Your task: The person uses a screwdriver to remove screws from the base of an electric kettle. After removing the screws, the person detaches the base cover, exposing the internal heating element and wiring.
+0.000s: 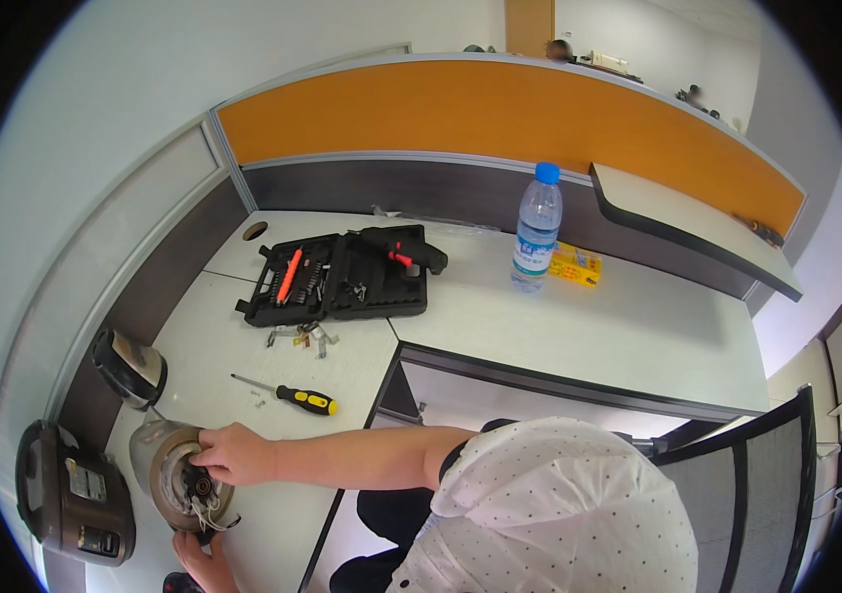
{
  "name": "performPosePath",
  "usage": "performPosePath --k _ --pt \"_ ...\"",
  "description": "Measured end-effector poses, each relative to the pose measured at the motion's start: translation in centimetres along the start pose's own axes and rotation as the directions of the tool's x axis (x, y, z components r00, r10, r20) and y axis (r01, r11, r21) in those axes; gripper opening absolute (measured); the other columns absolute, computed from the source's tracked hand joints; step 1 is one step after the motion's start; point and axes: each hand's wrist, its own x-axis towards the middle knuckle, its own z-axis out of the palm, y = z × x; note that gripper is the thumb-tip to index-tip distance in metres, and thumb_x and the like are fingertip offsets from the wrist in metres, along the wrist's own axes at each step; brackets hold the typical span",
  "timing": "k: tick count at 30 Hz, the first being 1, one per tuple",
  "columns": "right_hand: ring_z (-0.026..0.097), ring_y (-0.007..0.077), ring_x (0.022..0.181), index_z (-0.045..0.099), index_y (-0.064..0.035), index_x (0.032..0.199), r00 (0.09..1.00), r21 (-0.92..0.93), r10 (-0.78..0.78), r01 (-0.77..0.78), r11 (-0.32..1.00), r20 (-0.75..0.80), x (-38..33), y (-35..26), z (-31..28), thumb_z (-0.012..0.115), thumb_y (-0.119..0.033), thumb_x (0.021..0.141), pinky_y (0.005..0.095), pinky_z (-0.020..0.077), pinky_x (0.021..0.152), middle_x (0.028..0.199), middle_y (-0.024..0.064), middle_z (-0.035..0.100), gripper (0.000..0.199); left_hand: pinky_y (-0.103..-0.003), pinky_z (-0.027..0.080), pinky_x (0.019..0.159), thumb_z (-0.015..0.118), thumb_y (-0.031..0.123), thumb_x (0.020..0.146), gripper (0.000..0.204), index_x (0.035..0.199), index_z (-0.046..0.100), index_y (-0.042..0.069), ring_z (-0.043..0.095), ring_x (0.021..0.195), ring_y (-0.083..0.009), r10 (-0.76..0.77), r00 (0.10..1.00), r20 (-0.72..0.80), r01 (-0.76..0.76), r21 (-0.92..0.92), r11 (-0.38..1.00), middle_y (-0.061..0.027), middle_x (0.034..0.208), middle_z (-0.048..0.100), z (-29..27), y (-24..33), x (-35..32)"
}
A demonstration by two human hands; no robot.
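A round appliance with its underside uncovered (160, 465) lies tipped on the table at the lower left. Its body looks metallic and kettle-like, and white wires (206, 516) hang out of the dark inner parts. My right hand (235, 455) reaches across from the right, fingers closed at the upper rim of the opening; whether a small part is pinched there is hidden. Below, my left hand (206, 561) holds the lower edge, its fingers partly covered. A yellow and black screwdriver (304, 399) lies beyond my right forearm, with small screws (258, 399) near its shaft.
A brown rice cooker (80, 499) and a black and silver kettle (129, 370) stand along the left wall. Farther back are an open black tool case (378, 301) with a drill (403, 249), loose metal parts (314, 338), a water bottle (537, 232) and a yellow box (575, 265).
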Motion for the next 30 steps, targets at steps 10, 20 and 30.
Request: performPosePath --k 10,20,30 --pt "0.059 0.0258 0.068 0.065 -0.0093 0.096 0.998 -0.042 -0.057 0.057 0.997 -0.009 -0.1 0.4 0.5 0.065 -0.012 0.068 0.0369 0.0483 0.055 0.082 0.0081 0.055 0.028 -0.046 0.039 0.088 0.071 0.011 0.069 0.041 0.099 0.052 -0.011 0.046 0.103 -0.0403 0.003 1.000 -0.018 -0.003 -0.012 1.000 -0.0223 0.107 0.052 0.0 0.2 -0.2" --pt "0.060 0.0249 0.069 0.064 -0.0085 0.097 0.999 -0.050 -0.052 0.052 0.997 0.009 -0.1 0.0 0.1 0.064 -0.010 0.068 0.0355 0.0498 0.056 0.082 0.0084 0.055 0.029 -0.047 0.038 0.082 0.070 0.007 0.067 0.037 0.094 0.050 -0.009 0.046 0.097 -0.0398 -0.026 0.999 0.029 0.027 -0.013 1.000 -0.0206 0.099 0.050 -0.9 2.2 0.1" --pt "0.059 0.0242 0.068 0.065 -0.0094 0.096 0.998 -0.088 -0.058 0.059 0.994 0.015 -0.4 0.0 0.6 0.065 -0.011 0.068 0.0355 0.0492 0.055 0.082 0.0078 0.054 0.028 -0.047 0.038 0.083 0.070 0.010 0.069 0.039 0.096 0.050 -0.010 0.045 0.098 -0.0404 -0.022 1.000 0.011 0.022 -0.028 0.999 -0.0215 0.100 0.050 -1.1 3.2 0.2"
